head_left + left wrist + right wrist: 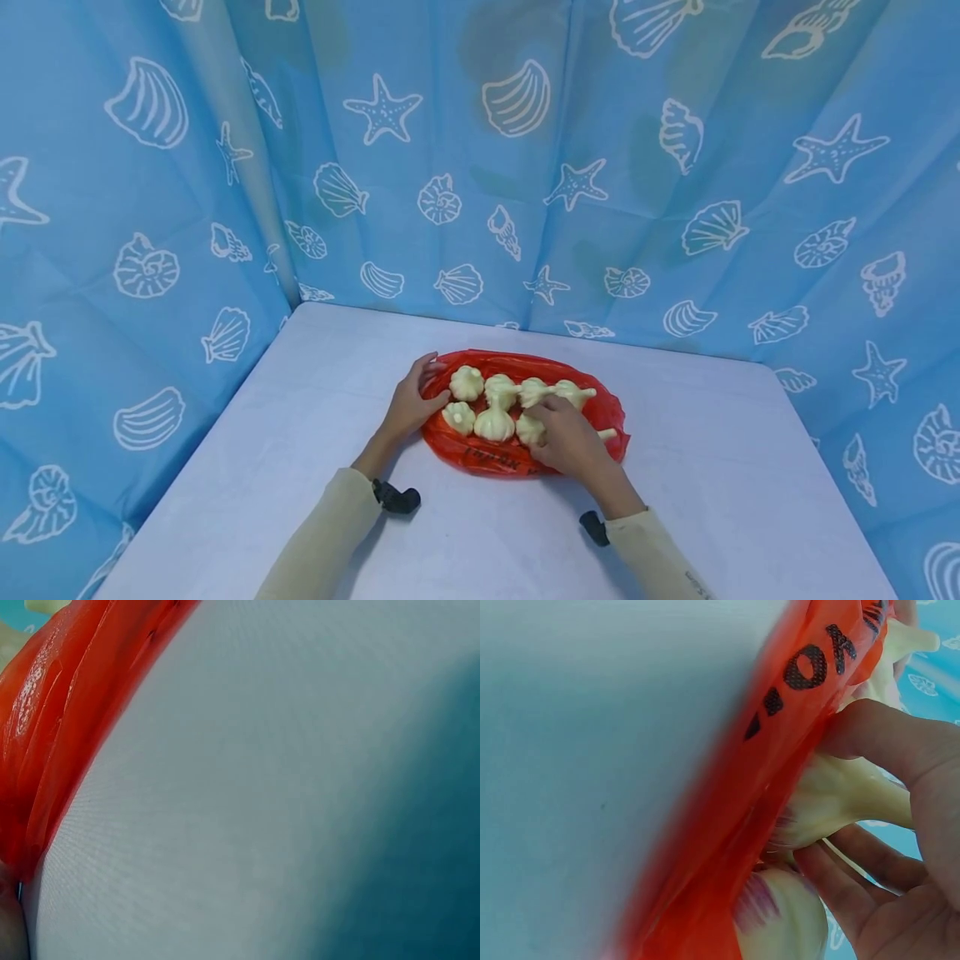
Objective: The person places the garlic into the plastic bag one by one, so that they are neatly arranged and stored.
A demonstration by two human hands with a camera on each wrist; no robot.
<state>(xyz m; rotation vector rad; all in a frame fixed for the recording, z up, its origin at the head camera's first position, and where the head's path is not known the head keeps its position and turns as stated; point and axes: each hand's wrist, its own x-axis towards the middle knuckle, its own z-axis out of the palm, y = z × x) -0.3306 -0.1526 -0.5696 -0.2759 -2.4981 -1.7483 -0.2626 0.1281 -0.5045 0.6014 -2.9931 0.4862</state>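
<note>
Several pale garlic bulbs (495,425) lie in two rough rows on a spread red plastic bag (480,462). My right hand (564,437) reaches over the near row toward the right. Its thumb and fingers hold a garlic bulb (817,799) from both sides in the right wrist view, where the bulb shows purple streaks and a thick stem. Another garlic bulb (784,915) sits right beside the fingertips. At the bag's left end, my left hand (412,402) rests along the rim, its fingers extended and its thumb pointing toward the nearest bulbs.
A white-covered table (262,500) lies under the bag. Blue curtains (465,208) printed with white shells and starfish stand behind it and at both sides. Dark letters mark the bag's near side. Small black wrist cameras (397,497) sit at both cuffs.
</note>
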